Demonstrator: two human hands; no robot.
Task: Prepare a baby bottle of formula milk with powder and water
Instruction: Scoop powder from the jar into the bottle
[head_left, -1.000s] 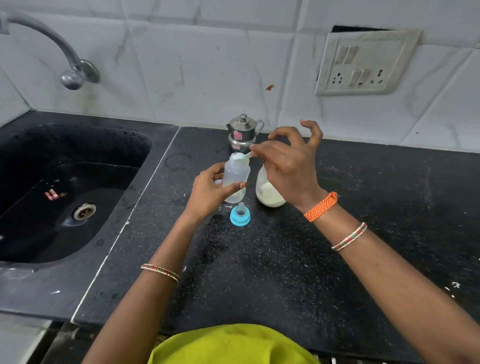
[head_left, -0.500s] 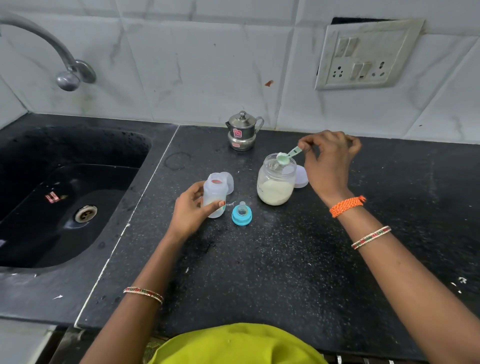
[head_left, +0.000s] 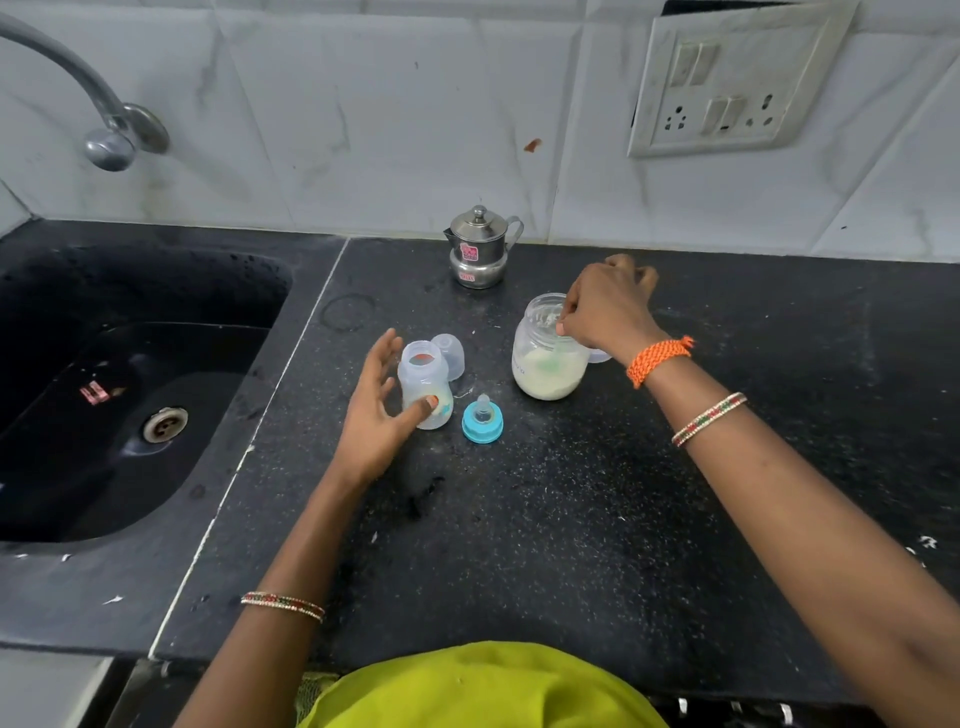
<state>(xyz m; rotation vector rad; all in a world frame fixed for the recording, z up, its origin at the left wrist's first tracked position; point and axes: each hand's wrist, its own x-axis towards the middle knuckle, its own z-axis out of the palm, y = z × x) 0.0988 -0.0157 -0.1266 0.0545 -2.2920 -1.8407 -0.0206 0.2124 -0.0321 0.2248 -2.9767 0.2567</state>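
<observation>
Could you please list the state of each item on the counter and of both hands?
Baby bottle: upright, uncapped.
Teat ring: off, on counter.
Powder jar: open, partly full.
Steel pot: lidded.
Left hand: open, thumb on bottle.
Right hand: fingers in jar mouth.

Illumination is even, diffuse and moderately bright, with only soft shadows under the arms on the black tabletop (head_left: 597, 519). Wide-angle distortion bends the wall tiles (head_left: 395, 119) and tilts the switch plate (head_left: 727, 83) at the edges. Focus is sharp centrally; the frame corners are slightly soft.
</observation>
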